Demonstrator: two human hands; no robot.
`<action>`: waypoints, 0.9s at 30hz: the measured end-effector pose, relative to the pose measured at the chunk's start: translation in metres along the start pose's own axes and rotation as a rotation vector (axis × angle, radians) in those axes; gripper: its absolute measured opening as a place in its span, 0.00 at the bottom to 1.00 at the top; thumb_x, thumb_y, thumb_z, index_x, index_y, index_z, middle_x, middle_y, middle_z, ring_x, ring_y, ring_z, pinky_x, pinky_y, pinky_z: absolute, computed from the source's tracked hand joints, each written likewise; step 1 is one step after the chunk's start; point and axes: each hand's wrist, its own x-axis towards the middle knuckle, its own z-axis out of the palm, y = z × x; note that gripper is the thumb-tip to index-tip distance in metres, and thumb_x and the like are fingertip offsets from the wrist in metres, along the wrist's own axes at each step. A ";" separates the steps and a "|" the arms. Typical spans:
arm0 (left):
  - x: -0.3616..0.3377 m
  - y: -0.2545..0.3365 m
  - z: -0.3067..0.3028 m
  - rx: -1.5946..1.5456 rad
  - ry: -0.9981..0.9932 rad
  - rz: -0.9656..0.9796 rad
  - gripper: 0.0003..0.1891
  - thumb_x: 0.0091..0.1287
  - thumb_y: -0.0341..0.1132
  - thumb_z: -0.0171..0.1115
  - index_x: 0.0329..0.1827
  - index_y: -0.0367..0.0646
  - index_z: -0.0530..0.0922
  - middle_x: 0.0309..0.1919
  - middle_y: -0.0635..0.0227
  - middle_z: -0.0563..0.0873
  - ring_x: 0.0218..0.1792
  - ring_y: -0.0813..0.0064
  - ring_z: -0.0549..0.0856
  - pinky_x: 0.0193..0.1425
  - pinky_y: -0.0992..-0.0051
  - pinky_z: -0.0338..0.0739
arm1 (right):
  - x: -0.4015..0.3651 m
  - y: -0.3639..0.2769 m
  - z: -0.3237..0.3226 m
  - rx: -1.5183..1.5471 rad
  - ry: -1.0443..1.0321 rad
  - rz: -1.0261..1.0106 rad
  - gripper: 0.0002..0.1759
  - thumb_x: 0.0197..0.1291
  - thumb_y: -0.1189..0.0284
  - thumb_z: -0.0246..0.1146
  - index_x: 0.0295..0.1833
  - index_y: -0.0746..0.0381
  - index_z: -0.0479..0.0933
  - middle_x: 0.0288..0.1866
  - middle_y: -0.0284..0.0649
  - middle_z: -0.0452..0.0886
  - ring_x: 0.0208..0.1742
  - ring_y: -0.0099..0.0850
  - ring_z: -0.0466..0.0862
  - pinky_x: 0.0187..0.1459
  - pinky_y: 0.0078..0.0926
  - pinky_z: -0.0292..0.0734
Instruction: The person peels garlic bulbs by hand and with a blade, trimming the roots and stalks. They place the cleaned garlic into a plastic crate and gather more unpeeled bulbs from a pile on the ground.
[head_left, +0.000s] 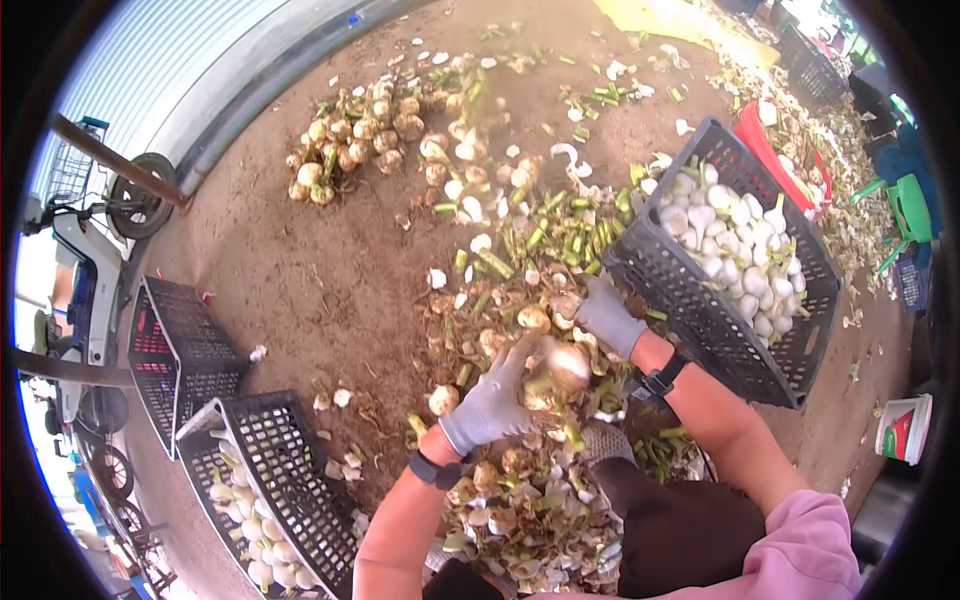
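Note:
My left hand [492, 402], in a grey work glove, curls around a garlic bulb [570, 366] blurred by motion. A little farther forward, my right hand [606, 316], gloved too, has its fingertips on a brownish garlic bulb [566, 306]; part of its grip is hidden. Under and around both hands lie untrimmed bulbs, cut green stems [492, 263] and loose skins. Another soil-stained bulb [443, 400] rests left of my left wrist. Peelings [545, 510] are heaped by my legs.
A black crate [690, 310] of white garlic stands tilted at right. Two more crates stand at left, one [290, 450] holding trimmed garlic, the other [190, 340] behind it. A garlic pile [365, 135] lies ahead. A white bucket [903, 428] and green chair [908, 210] stand far right.

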 end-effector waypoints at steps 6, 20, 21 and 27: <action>0.005 -0.120 -0.084 0.659 0.886 -0.474 0.42 0.58 0.46 0.71 0.74 0.44 0.62 0.68 0.42 0.70 0.68 0.43 0.71 0.71 0.52 0.65 | 0.092 -0.014 -0.006 0.846 0.058 -0.066 0.14 0.61 0.75 0.63 0.52 0.59 0.72 0.36 0.34 0.80 0.30 0.28 0.82 0.29 0.27 0.80; -0.012 -0.189 -0.107 1.006 0.845 -1.005 0.50 0.52 0.51 0.72 0.76 0.44 0.57 0.72 0.53 0.64 0.69 0.46 0.65 0.70 0.44 0.56 | 0.307 -0.025 -0.048 -0.320 0.802 0.208 0.24 0.58 0.55 0.64 0.54 0.59 0.75 0.44 0.54 0.85 0.48 0.54 0.84 0.46 0.50 0.79; -0.011 -0.189 -0.107 1.007 0.839 -1.014 0.50 0.52 0.51 0.72 0.76 0.44 0.57 0.72 0.52 0.64 0.69 0.46 0.65 0.70 0.45 0.56 | 0.314 -0.032 -0.050 -0.336 0.780 0.176 0.23 0.58 0.55 0.63 0.54 0.59 0.75 0.45 0.54 0.85 0.48 0.54 0.84 0.46 0.50 0.79; -0.008 -0.179 -0.110 0.967 0.768 -1.069 0.47 0.56 0.50 0.69 0.76 0.44 0.57 0.72 0.49 0.64 0.69 0.43 0.65 0.71 0.45 0.53 | 0.371 -0.068 -0.039 -0.540 0.595 0.167 0.22 0.59 0.57 0.62 0.55 0.57 0.76 0.51 0.52 0.84 0.53 0.51 0.83 0.51 0.49 0.78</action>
